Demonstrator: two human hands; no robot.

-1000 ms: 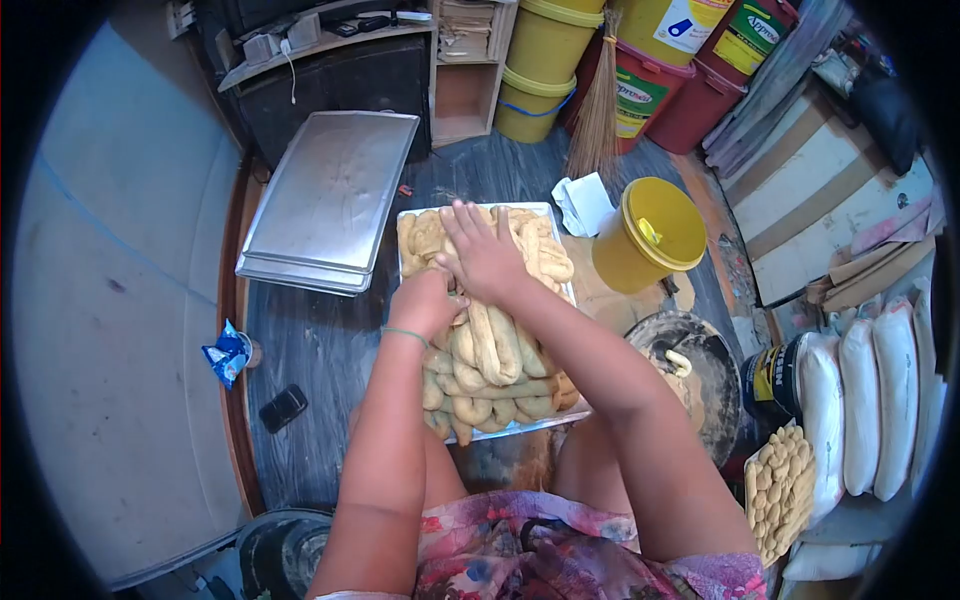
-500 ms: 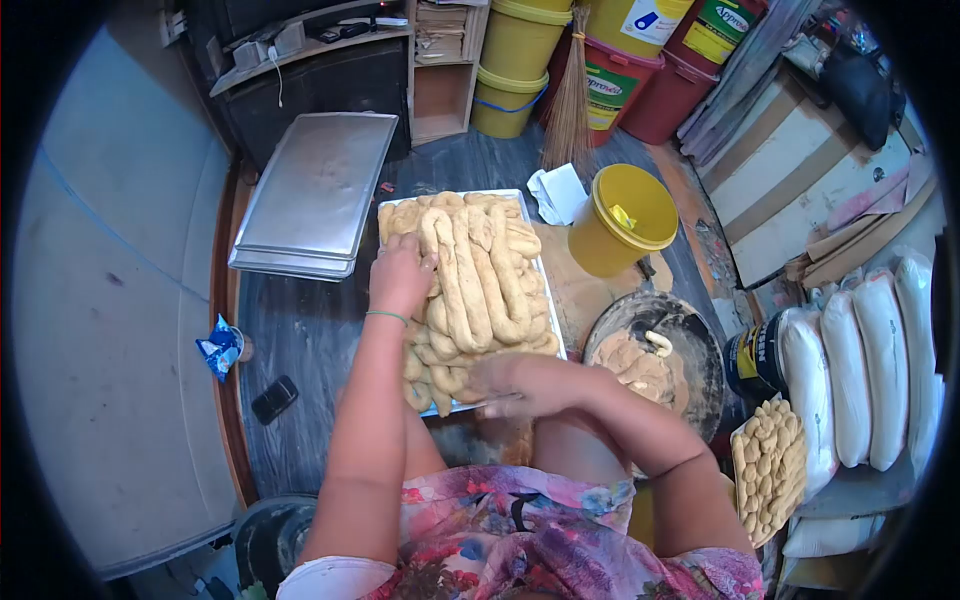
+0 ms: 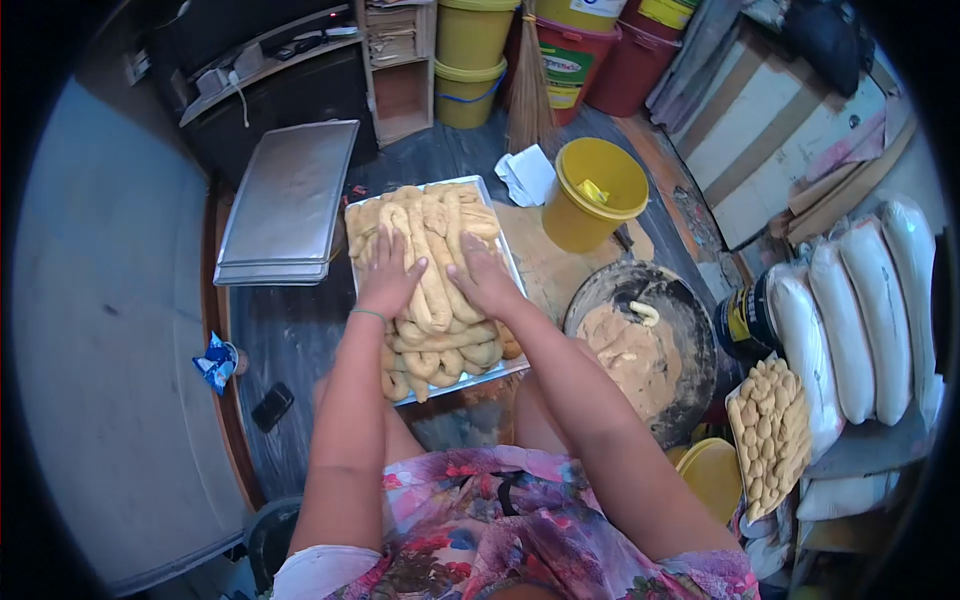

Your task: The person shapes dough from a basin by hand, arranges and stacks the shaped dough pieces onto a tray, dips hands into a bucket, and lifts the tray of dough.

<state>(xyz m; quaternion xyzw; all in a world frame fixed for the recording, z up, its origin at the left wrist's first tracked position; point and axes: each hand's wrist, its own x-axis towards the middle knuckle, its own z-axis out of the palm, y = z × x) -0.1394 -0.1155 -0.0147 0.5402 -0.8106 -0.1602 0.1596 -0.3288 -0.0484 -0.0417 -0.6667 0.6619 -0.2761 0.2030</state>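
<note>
Long ropes of dough lie piled in layers on a metal tray in front of me. My left hand rests on the left side of the pile, fingers spread and pointing away from me. On the right side, my right hand also lies on the dough with its fingers stretched out. Between the two hands run several thick dough ropes lengthwise. Shorter, folded pieces show along the near edge of the tray. Neither hand is closed round anything.
A black basin with brown powder and a dough piece stands right of the tray. Behind it is a yellow bucket. Stacked metal trays lie at the left, a phone near them. Shaped dough fills another tray at far right.
My right hand has moved from the tray's near edge up onto the right side of the dough. My left hand now lies flatter on it. The whole view has shifted somewhat.
</note>
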